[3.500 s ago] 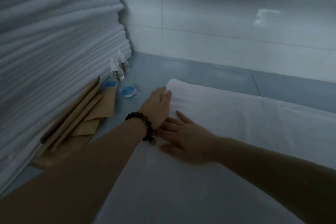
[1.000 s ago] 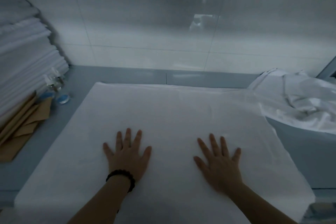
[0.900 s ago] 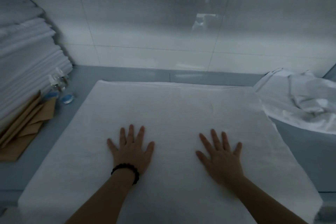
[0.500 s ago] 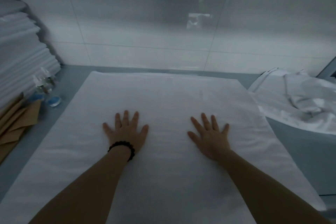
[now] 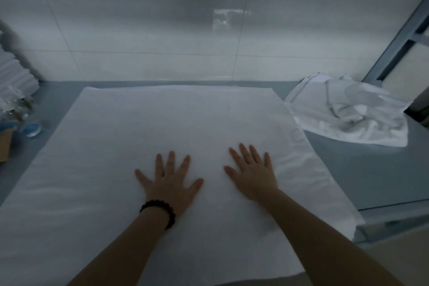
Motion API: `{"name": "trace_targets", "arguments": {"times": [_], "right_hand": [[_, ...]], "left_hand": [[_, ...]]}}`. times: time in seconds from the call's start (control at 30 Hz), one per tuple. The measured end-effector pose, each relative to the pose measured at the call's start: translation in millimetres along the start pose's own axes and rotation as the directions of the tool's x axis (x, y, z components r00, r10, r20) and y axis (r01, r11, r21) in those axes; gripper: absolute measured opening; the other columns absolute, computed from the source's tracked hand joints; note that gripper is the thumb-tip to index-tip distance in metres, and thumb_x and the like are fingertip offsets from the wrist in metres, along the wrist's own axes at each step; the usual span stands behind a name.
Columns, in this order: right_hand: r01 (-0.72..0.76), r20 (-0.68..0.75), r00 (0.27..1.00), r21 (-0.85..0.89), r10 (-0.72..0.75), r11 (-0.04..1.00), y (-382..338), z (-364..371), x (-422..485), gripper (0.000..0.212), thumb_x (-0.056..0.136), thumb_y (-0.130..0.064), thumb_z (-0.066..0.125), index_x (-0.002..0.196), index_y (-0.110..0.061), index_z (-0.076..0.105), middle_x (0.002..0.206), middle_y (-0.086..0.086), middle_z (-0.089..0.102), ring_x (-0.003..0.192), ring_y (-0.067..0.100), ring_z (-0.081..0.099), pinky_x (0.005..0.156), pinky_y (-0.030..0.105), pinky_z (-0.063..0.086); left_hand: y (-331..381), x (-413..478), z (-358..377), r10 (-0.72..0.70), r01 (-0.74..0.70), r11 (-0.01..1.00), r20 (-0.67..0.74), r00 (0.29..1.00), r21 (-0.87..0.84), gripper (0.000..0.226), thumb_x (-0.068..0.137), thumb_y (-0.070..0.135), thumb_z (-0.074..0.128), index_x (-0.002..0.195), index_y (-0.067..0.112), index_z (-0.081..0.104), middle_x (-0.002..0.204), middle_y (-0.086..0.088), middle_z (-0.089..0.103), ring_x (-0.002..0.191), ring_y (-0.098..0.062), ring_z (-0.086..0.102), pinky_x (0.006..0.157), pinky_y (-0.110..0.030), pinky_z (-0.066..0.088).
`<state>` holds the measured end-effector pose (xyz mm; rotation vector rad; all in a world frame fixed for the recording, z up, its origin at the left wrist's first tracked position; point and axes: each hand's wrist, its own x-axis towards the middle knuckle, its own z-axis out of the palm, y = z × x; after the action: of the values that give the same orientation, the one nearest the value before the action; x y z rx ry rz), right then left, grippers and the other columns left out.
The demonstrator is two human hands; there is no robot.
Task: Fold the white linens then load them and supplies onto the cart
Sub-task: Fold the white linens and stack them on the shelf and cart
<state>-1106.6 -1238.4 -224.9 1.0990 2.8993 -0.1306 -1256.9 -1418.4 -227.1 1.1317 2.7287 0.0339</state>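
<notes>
White flat linen sheet [image 5: 162, 123] is lying across the frame's centre; left hand [image 5: 170, 183] and right hand [image 5: 253, 176] are pressing it, fingers straight, gripping nothing. Left-edge small clear bottles [image 5: 16, 109] are showing blurred.

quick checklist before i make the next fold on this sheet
1. Palms flat: left hand and right hand rest with straight fingers on the spread linen: ok.
2. Middle of the linen smooth: ok.
3. Layers aligned along the right edge: cannot tell; a paler strip shows there.
4. Far right corner free of the crumpled linen: cannot tell; they lie very close.
5. Left side: small bottles apart from the linen: ok.
6. Near edge supported by the table: cannot tell; partly out of view.
</notes>
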Motion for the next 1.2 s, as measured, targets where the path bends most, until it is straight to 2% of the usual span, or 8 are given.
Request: {"name": "trace_targets", "arguments": {"times": [0.17,0.3,0.4,0.5,0.73,0.9,1.03,1.2], "right_hand": [[-0.260,0.014,0.966,-0.018,0.260,0.966,116,-13,-37,0.062,0.092,-0.065,0.006,0.149,-0.044,-0.003,0.160,-0.013,-0.007,0.148,0.012,-0.006,0.118,0.051,0.002],[-0.423,0.083,0.903,0.017,0.421,0.906,123,-29,-46,0.058,0.099,-0.056,0.014,0.152,-0.037,0.002,0.161,-0.009,-0.006,0.148,0.021,-0.006,0.113,0.064,-0.001],[-0.201,-0.013,0.980,0.030,0.201,0.979,69,-24,-53,0.057,0.099,-0.055,0.017,0.152,-0.037,0.004,0.161,-0.007,-0.006,0.148,0.018,-0.010,0.112,0.062,-0.006],[0.012,0.021,1.000,0.068,-0.014,0.998,26,-3,-70,0.060,0.095,-0.063,0.011,0.150,-0.043,0.002,0.161,-0.010,-0.005,0.148,0.016,-0.010,0.114,0.058,-0.009],[-0.109,0.004,0.994,0.010,0.109,0.994,58,-3,-66,0.060,0.092,-0.065,0.006,0.149,-0.046,-0.004,0.160,-0.013,-0.006,0.148,0.016,-0.010,0.116,0.054,-0.007],[-0.102,-0.003,0.995,-0.028,0.102,0.994,59,-2,-66,0.061,0.091,-0.065,0.002,0.148,-0.047,-0.007,0.160,-0.013,-0.007,0.148,0.016,-0.008,0.117,0.053,-0.002],[-0.111,0.001,0.994,-0.031,0.111,0.993,59,-2,-67,0.063,0.088,-0.067,-0.002,0.147,-0.048,-0.009,0.160,-0.013,-0.008,0.148,0.015,-0.008,0.117,0.052,0.000],[-0.138,0.041,0.989,-0.051,0.141,0.989,54,-11,-70,0.060,0.092,-0.065,0.005,0.148,-0.047,-0.007,0.161,-0.013,-0.007,0.148,0.015,-0.007,0.117,0.052,0.000]], "left_hand": [[-1,-2,-3,0.005,-0.005,1.000,0.000,1.000,0.008,0.076,0.079,0.081,0.003,0.146,0.049,-0.012,0.159,0.009,-0.019,0.146,-0.023,-0.018,0.104,-0.072,-0.008],[21,-14,2,-0.010,0.010,1.000,-0.020,1.000,-0.007,0.070,0.089,0.071,0.008,0.150,0.042,-0.007,0.161,0.003,-0.014,0.147,-0.028,-0.012,0.107,-0.072,-0.001],[56,-32,15,0.073,-0.073,0.997,-0.020,0.997,0.024,0.073,0.081,0.074,-0.004,0.147,0.045,-0.013,0.160,0.004,-0.015,0.147,-0.028,-0.013,0.102,-0.072,-0.007],[72,-41,24,0.087,-0.085,0.995,-0.039,0.995,0.048,0.083,0.066,0.076,-0.025,0.143,0.047,-0.022,0.159,0.006,-0.018,0.146,-0.026,-0.015,0.099,-0.071,-0.013],[39,-40,13,0.105,-0.101,0.994,-0.072,0.992,0.052,0.078,0.071,0.078,-0.016,0.144,0.049,-0.018,0.159,0.014,-0.015,0.147,-0.019,-0.013,0.109,-0.066,-0.005],[-59,-56,6,-0.142,0.142,0.990,-0.048,0.989,0.006,0.078,0.072,0.083,-0.006,0.144,0.053,-0.015,0.158,0.016,-0.015,0.147,-0.019,-0.011,0.111,-0.063,-0.002],[-145,-81,0,-0.331,0.331,0.944,-0.036,0.943,-0.013,0.084,0.066,0.086,-0.007,0.143,0.054,-0.014,0.159,0.014,-0.013,0.148,-0.023,-0.009,0.111,-0.063,0.001],[-217,-102,-13,-0.494,0.494,0.869,0.028,0.869,-0.021,0.083,0.073,0.085,0.001,0.147,0.049,-0.012,0.160,0.011,-0.014,0.148,-0.025,-0.006,0.111,-0.065,0.004]]}}
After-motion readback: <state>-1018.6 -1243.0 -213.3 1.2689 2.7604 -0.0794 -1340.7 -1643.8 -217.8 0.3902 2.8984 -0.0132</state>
